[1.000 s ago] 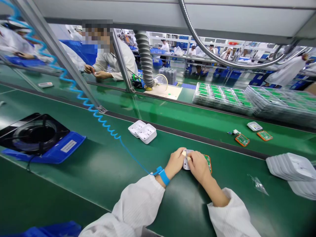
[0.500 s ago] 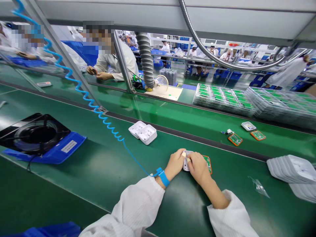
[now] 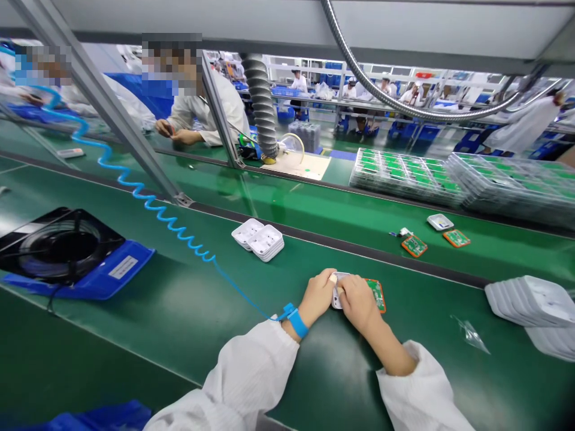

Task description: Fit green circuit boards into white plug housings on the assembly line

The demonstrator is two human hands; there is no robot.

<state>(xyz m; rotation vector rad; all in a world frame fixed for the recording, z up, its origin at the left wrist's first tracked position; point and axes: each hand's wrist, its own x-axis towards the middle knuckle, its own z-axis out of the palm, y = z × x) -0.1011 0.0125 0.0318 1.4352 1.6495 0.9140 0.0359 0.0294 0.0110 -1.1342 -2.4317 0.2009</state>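
Both of my hands meet on the green bench in front of me. My left hand (image 3: 318, 294), with a taped fingertip and a blue wrist strap (image 3: 296, 321), grips the left side of a small white plastic housing (image 3: 338, 287). My right hand (image 3: 358, 301) is closed over its right side and hides most of it. A green circuit board with an orange rim (image 3: 377, 294) lies right beside the housing, partly under my right hand. A blue coiled cord (image 3: 148, 203) runs from the strap up to the left.
Two short stacks of white housings (image 3: 259, 237) sit beyond my hands. On the belt (image 3: 341, 221) ride two orange-rimmed boards (image 3: 414, 245) and a white part (image 3: 439, 222). White trays (image 3: 530, 301) lie right, a fan on a blue base (image 3: 67, 251) left. Other workers sit opposite.
The loose boards and white part on the belt have drifted left. My hands stay on the housing with only slight finger movement. The coiled cord has swung.
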